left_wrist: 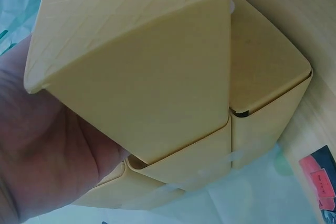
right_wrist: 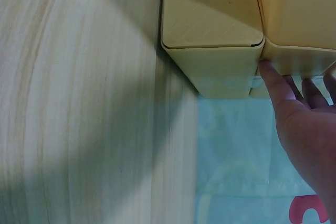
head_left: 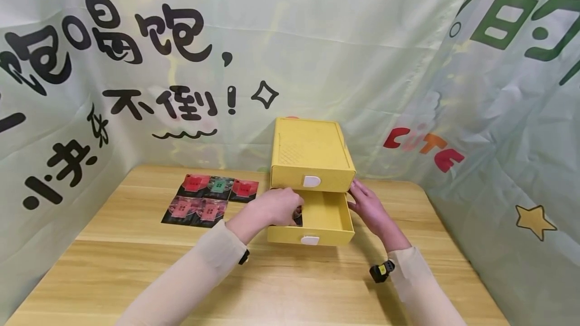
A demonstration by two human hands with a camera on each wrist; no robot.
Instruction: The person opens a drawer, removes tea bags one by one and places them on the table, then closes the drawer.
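1. Pale sleeves (head_left: 181, 280) extend over the table (head_left: 290, 286).
2. Left hand (head_left: 275, 208) is inside the pulled-out drawer (head_left: 335, 238), at a dark packet (head_left: 298, 219); I cannot tell whether it grips.
3. Right hand (head_left: 372, 208), fingers outstretched, touches the cabinet (head_left: 312, 142).
4. Five packets (head_left: 210, 211) lie left.

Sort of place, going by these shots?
Likely a staged recording corner, not a lived-in room: printed fabric backdrop hung around a wood-grain table, with a yellow drawer unit and neatly arranged packets on it.
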